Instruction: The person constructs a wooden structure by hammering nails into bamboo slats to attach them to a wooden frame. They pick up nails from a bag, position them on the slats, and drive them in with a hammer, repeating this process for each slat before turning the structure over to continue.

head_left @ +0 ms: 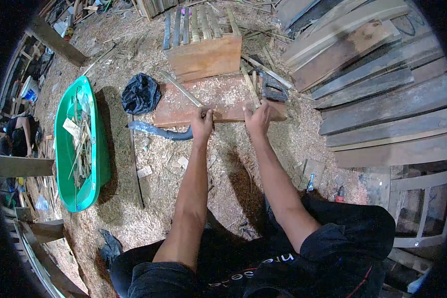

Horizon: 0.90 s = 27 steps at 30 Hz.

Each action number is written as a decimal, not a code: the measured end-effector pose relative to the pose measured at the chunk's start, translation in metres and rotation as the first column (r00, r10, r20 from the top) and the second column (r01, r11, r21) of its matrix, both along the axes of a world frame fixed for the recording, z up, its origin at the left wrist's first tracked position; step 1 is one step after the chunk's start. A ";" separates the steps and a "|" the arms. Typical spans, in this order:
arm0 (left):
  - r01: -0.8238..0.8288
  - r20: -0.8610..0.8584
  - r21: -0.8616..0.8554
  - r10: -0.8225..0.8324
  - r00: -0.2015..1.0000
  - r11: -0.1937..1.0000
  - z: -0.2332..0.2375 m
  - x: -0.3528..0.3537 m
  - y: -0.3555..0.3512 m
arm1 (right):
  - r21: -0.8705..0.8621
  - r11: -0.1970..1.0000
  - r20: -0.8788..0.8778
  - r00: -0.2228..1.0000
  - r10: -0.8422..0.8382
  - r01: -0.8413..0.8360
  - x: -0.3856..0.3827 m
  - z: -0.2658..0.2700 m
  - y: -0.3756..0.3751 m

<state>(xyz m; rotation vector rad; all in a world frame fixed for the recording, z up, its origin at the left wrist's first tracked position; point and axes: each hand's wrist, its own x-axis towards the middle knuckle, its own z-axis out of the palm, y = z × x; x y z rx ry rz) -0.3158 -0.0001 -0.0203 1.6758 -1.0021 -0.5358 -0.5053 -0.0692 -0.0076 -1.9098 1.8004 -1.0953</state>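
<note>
You have both hands on the near edge of the wooden board (pixel 184 105), which lies flat on the sawdust just near of the wooden box (pixel 206 57). Your left hand (pixel 202 125) and right hand (pixel 257 119) each clench that edge. You seem to be positioning the board. Move it evenly: bamboo strips (pixel 250 88) and a handsaw (pixel 273 90) lie loose on top, and a curved knife (pixel 159 132) lies just left.
</note>
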 end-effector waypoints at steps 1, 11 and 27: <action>0.006 -0.007 0.013 -0.006 1.000 1.000 0.001 0.001 0.001 | 0.100 0.994 -0.007 0.999 -0.034 0.035 0.001 -0.004 0.003; 0.000 -0.398 0.013 0.005 0.917 1.000 -0.016 0.015 -0.002 | 0.072 0.995 0.134 0.988 -0.076 0.067 -0.003 -0.001 -0.021; 0.033 0.146 -0.011 -0.031 0.989 0.999 -0.004 0.008 0.004 | -0.018 0.994 0.741 0.666 0.087 -0.109 0.045 0.016 0.014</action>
